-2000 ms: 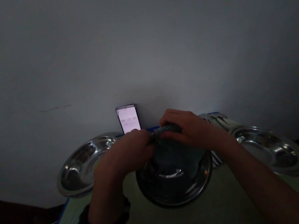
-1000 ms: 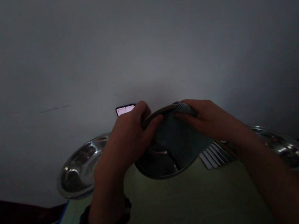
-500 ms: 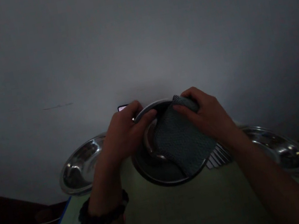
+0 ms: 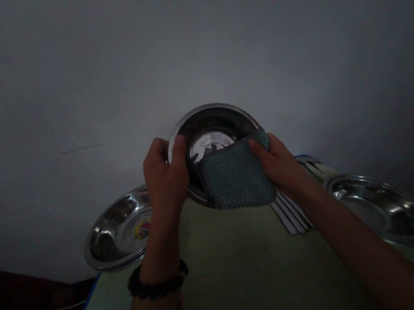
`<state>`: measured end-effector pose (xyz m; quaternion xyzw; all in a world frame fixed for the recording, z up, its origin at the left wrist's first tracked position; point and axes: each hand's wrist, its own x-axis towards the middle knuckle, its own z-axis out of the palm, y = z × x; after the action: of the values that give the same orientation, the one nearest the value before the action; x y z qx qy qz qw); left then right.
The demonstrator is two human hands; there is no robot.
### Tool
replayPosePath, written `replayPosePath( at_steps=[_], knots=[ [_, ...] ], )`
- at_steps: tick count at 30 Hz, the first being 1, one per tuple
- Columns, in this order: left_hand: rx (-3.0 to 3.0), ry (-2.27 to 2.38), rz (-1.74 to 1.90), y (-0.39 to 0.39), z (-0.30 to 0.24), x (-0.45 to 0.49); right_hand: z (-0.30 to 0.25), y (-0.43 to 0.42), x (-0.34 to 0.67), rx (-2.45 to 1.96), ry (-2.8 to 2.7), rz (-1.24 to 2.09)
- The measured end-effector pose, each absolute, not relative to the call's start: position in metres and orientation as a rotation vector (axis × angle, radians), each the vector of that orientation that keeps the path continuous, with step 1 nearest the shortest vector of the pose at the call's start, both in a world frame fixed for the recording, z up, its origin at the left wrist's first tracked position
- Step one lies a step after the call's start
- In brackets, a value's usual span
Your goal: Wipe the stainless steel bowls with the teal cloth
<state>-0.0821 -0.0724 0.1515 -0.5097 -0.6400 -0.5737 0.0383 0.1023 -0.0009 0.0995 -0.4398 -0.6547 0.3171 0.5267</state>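
Observation:
My left hand (image 4: 165, 181) grips the left rim of a steel bowl (image 4: 210, 130), which is lifted off the table and tilted so its inside faces me. My right hand (image 4: 279, 166) presses a grey-green mesh cloth (image 4: 235, 179) against the bowl's lower inside and right rim, fingers closed on the cloth. A dark bead bracelet (image 4: 158, 286) sits on my left wrist.
A steel plate (image 4: 119, 234) lies at the table's left back corner and another steel plate (image 4: 387, 208) at the right. Several pieces of steel cutlery (image 4: 292, 215) lie between the bowl and the right plate. The pale green table (image 4: 245, 282) has a blue edge; a grey wall stands behind.
The bowl has been raised off the table and tipped up to face me, hiding the phone behind it. The cloth moved from the far rim to the bowl's lower inside.

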Motion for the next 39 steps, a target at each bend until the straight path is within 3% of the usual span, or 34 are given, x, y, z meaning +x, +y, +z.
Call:
replayPosePath(
  at_steps=[7,11,17,22,25,28,31,34,39],
  knots=[
    [-2.393,-2.003,-0.971,-0.093,0.17,-0.089,0.136,-0.015,0.138,-0.9,-2.29,0.643],
    [-2.478,-1.87,-0.902,-0.089,0.162,-0.08,0.137,-0.02,0.135,-0.872,-2.34,0.636],
    [-2.119,-1.985,-1.504,-0.061,0.132,-0.077,0.13,-0.01,0.126,-1.181,-1.857,0.49],
    [-1.584,-2.09,-2.377,-0.048,0.123,-0.08,0.13,-0.01,0.118,-1.109,-1.355,1.181],
    [-1.624,-2.076,-2.474,-0.051,0.129,-0.077,0.124,-0.007,0.118,-1.065,-1.369,1.229],
    [-1.816,-2.195,-2.129,-0.063,0.139,-0.08,0.119,0.0,0.126,-1.041,-1.508,1.075],
    [-2.303,-2.443,-1.386,-0.077,0.149,-0.088,0.123,0.002,0.137,-0.993,-1.691,0.826],
    [-2.605,-2.385,-0.647,-0.089,0.154,-0.09,0.132,-0.007,0.141,-0.855,-2.06,0.598],
    [-2.533,-2.231,-0.227,-0.095,0.149,-0.074,0.138,-0.031,0.122,-0.652,-2.475,0.522]
  ],
)
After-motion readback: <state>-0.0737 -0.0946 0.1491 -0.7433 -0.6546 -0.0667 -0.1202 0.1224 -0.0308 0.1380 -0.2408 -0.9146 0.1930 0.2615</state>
